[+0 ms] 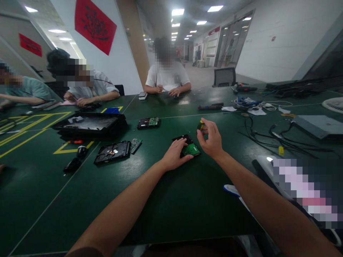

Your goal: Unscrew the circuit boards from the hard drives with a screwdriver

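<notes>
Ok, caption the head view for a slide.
Left hand steadies a hard drive on the green table; right hand holds a small screwdriver.

Dark green worktop, yellow lines, black drives

The worktop (166, 207) is dark green, marked with yellow tape lines (29, 137). Under the left hand (175, 153) lies a black hard drive (187, 145) with a bright green circuit board. The right hand (211, 137) holds a small green-and-yellow tool (200, 125). An opened black drive (112, 151) shows a silvery centre. A red hanging (94, 25) carries a dark pattern.
</notes>
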Available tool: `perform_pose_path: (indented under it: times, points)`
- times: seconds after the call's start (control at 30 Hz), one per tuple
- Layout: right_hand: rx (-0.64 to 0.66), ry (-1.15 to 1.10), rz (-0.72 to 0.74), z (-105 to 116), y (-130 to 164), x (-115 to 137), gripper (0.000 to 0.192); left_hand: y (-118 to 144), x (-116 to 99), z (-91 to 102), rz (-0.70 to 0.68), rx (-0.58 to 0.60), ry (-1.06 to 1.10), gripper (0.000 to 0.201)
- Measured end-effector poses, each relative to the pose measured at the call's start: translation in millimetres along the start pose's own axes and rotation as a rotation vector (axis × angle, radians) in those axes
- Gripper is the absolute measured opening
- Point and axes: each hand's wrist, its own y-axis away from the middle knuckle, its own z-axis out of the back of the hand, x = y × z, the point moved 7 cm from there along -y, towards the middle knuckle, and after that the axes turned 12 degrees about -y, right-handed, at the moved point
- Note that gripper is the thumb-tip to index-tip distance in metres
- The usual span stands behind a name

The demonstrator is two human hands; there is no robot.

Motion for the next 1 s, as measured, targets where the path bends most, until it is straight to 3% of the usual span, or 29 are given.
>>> perform_pose_path:
  times: [1.0]
  points:
    - [-0.011, 0.0, 0.035, 0.6, 0.5, 1.5, 0.056, 0.2, 0.1, 0.0, -0.004, -0.01, -0.005, 0.06]
